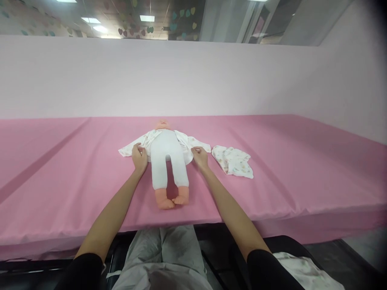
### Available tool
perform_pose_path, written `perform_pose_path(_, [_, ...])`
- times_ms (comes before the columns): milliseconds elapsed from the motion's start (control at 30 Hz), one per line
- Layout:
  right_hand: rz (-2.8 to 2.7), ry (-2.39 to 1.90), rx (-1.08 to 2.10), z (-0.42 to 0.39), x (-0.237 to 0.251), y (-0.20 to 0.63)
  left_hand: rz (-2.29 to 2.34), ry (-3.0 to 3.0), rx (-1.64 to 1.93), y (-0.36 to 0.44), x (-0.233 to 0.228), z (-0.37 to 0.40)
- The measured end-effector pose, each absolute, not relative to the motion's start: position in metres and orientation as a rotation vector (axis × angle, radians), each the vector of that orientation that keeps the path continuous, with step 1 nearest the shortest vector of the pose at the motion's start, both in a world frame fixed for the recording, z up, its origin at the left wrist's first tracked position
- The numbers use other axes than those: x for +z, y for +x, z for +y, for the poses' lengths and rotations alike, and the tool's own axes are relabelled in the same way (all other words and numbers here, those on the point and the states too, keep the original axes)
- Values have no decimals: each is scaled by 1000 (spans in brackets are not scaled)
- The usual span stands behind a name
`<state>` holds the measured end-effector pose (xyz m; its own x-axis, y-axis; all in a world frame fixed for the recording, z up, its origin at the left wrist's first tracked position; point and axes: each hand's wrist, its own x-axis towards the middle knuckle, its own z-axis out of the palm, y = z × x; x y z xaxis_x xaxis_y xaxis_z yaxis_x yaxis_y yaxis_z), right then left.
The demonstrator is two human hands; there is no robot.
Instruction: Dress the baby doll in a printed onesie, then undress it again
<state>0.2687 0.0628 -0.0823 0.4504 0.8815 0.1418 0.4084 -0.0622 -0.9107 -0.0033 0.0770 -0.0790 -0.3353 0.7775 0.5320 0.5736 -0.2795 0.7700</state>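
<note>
A baby doll [165, 146] with a white cloth body lies on its back, its feet toward me. A white patterned baby shirt [149, 140] lies open under it, front panels spread and sleeves stretched out to both sides. My left hand [139, 158] has its fingers curled at the shirt's edge below the left sleeve. On the other side, my right hand [200, 157] pinches the edge near the right sleeve. The doll's arms do not show; the sleeves cover that area.
A folded patterned baby garment [232, 161] lies right of the doll. Pink cloth [75, 173] covers the table, with a white wall [169, 76] behind it. Another patterned white cloth [305, 272] rests on a dark chair at lower right.
</note>
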Motion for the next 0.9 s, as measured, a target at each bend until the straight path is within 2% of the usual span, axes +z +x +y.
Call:
perform_pose_path(100, [-1191, -1701, 560, 65, -91, 267, 1724, 1919, 1730, 2, -71, 82])
perform_pose_path(200, [-1278, -1725, 526, 66, -96, 265, 1658, 2114, 1595, 13, -58, 99])
perform_pose_path(333, [-1315, -1732, 525, 63, -95, 264, 1542, 2091, 1383, 23, -41, 139])
perform_pose_path(400, [-1333, -1746, 523, 62, -93, 263, 1537, 1980, 1340, 21, -33, 159])
perform_pose_path(533, [-1342, -1763, 526, 62, -91, 262, 1796, 1393, 1586, 1, -24, 175])
perform_pose_path(633, [-1329, -1751, 542, 64, -92, 263, 1815, 1450, 1651, -16, -30, 161])
perform_pose_path(700, [-1321, -1746, 532, 65, -92, 263, 1793, 1709, 1631, -22, -41, 143])
perform_pose_path(900, [-1305, -1719, 472, 63, -92, 258, 1763, 2181, 1273, -20, -79, 99])
